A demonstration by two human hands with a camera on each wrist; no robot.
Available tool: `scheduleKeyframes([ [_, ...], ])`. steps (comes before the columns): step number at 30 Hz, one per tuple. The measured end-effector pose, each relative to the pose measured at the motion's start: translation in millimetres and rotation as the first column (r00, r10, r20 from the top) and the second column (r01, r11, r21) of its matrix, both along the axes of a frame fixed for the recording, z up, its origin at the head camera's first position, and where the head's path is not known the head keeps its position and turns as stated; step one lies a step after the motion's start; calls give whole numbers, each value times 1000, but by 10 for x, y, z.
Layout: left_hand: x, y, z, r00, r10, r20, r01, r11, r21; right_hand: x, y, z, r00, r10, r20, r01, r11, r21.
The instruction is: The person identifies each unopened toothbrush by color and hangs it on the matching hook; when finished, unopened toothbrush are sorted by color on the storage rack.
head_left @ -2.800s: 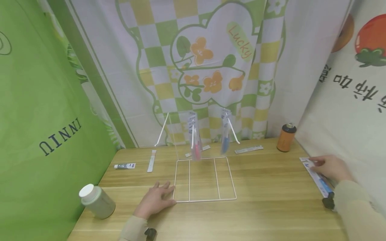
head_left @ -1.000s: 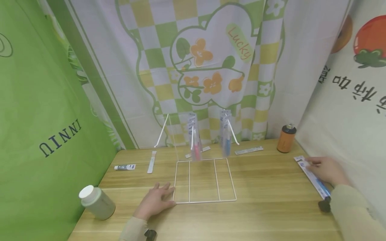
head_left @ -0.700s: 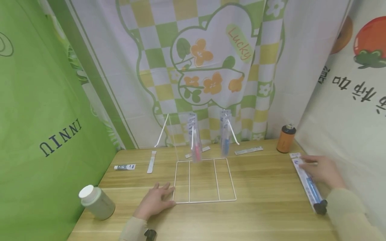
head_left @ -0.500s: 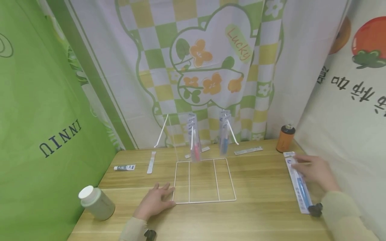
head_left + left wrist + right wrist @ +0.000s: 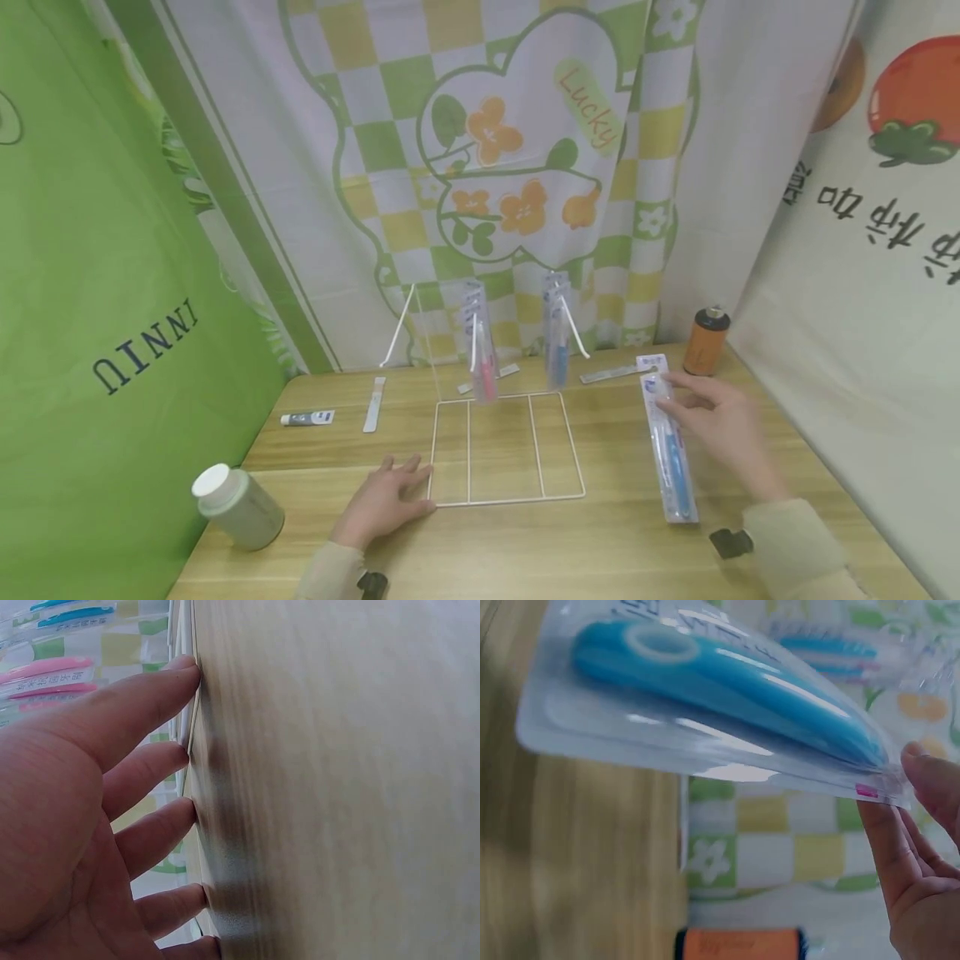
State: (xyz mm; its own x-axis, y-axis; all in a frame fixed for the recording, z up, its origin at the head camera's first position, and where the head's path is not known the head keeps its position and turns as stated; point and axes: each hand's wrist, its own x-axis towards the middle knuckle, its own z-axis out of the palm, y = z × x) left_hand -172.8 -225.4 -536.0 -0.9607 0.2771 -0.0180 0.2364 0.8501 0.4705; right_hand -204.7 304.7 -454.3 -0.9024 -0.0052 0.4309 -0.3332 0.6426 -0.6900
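While our left hand (image 5: 386,500) lies flat by the rack (image 5: 504,450), our right hand (image 5: 716,421) pinches the toothbrush pack (image 5: 666,446) lower right by its edge; that slick plastic could slip.

Left hand (image 5: 384,500) rests on the tabletop (image 5: 600,550) beside the wire rack (image 5: 502,450); right hand (image 5: 720,421) holds a toothbrush pack (image 5: 666,442) right of it.
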Motion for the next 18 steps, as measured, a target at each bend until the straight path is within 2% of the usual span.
scheduleKeyframes([
  [3,-1,1,0,1000,2,4,-2,1000,2,84,-226,103,990,21,-142,-29,998,-58],
  [9,-3,7,29,1000,13,14,-13,1000,-2,246,-561,352,927,101,-362,-165,975,-151],
  [13,-22,15,71,1000,13,0,-13,1000,-7,341,-713,497,891,112,-440,-214,959,-189],
  [18,-12,10,45,1000,9,13,-8,1000,-9,440,-858,591,840,151,-521,-300,929,-215],
])
